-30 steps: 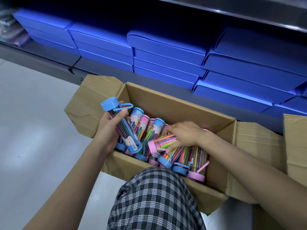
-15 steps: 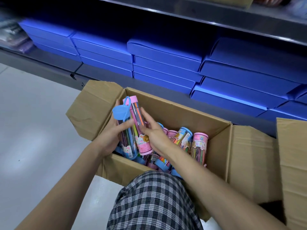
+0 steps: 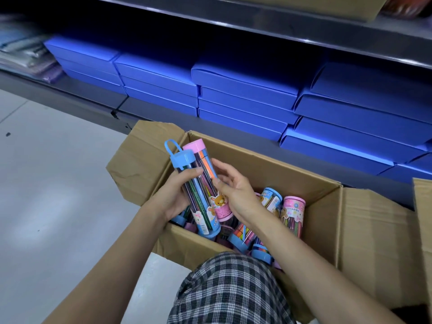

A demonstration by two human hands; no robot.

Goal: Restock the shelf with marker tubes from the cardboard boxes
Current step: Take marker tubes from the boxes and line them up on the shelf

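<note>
An open cardboard box [image 3: 304, 183] stands on the floor before the shelf, with several marker tubes [image 3: 293, 213] lying and standing inside. My left hand [image 3: 173, 195] grips a blue-capped tube [image 3: 194, 195] and holds a pink-capped tube [image 3: 205, 174] beside it, both tilted up over the box's left end. My right hand [image 3: 236, 192] touches the pink-capped tube from the right, thumb and fingertips on its side.
The lower shelf [image 3: 163, 108] behind the box carries stacks of flat blue boxes [image 3: 245, 90]. An upper shelf edge [image 3: 304, 36] runs above. Grey floor [image 3: 46, 183] lies to the left. My plaid-clad knee [image 3: 229, 291] is at the box's near edge. Another cardboard flap [image 3: 423, 218] is at right.
My right hand took a pink-capped tube out of the box and brought it beside the blue-capped tube in my left hand. Both tubes have risen a little.
</note>
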